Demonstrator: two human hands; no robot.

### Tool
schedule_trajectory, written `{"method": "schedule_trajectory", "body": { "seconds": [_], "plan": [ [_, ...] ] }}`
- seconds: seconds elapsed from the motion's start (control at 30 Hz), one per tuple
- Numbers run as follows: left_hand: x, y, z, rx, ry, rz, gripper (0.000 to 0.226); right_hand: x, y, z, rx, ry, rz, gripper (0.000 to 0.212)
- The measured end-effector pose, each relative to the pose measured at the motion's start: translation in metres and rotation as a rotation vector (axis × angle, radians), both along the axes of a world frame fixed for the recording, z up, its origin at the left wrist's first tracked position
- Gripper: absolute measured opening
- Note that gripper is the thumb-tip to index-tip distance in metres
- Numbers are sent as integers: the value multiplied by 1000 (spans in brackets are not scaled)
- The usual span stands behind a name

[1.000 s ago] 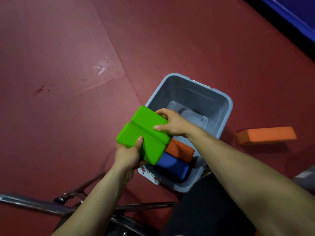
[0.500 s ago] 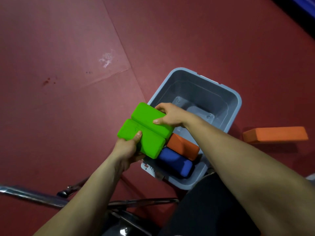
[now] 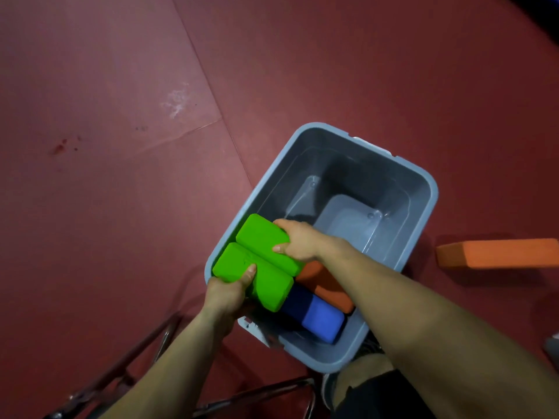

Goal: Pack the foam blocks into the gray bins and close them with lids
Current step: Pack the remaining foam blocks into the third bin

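Dark red floor (image 3: 121, 207) filled the view, with mat seams and a pale scuff at upper left. Gray bin (image 3: 348, 164) sat on it at centre right, open-topped, far half showing bare bottom. Metal frame (image 3: 145, 358) of thin tubes crossed the lower left, nearer the person than the bin. Two green foam blocks lay side by side and touching, held over the bin's near-left corner and overlapping its rim: far green block (image 3: 260, 240) and near green block (image 3: 266, 288). Loose orange block (image 3: 499, 254) lay flat on the floor to the right of the bin, apart from it. Inside the bin's near end, orange block in the bin (image 3: 323, 285) and blue block (image 3: 320, 322) lay next to each other, partly under the green pair. Right hand (image 3: 298, 240) gripped the far green block at its right end, fingers curled over the edge. Left hand (image 3: 227, 293) gripped the near green block from the near side, thumb pressed on top. Whether the green pair touched the blocks below, could not tell.
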State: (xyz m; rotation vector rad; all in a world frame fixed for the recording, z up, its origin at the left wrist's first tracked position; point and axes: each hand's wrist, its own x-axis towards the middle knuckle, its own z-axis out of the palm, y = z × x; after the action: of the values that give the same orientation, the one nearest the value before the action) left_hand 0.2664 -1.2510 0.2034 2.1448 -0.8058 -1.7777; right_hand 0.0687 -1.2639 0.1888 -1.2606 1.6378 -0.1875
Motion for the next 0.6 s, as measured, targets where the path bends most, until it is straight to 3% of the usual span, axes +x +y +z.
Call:
{"method": "schedule_trajectory", "body": {
  "seconds": [0.13, 0.23, 0.33, 0.4, 0.6],
  "plan": [
    [-2, -2, -15, 34, -55, -33, 38, -3, -8, -12, 37, -3, 53, 61],
    [-2, -7, -14, 9, -167, -120, 60, -4, -10, -18, 63, 3, 79, 64],
    [8, -12, -7, -257, -682, -526, 111, -2, -14, -20, 52, -7, 97, 65],
    [12, -14, -2, -425, -851, -715, 135, -1, -15, -23, 57, -17, 104, 65],
    [21, -34, -16, -235, -760, -831, 157, -1, -14, -29, 85, -1, 168, 76]
  ]
}}
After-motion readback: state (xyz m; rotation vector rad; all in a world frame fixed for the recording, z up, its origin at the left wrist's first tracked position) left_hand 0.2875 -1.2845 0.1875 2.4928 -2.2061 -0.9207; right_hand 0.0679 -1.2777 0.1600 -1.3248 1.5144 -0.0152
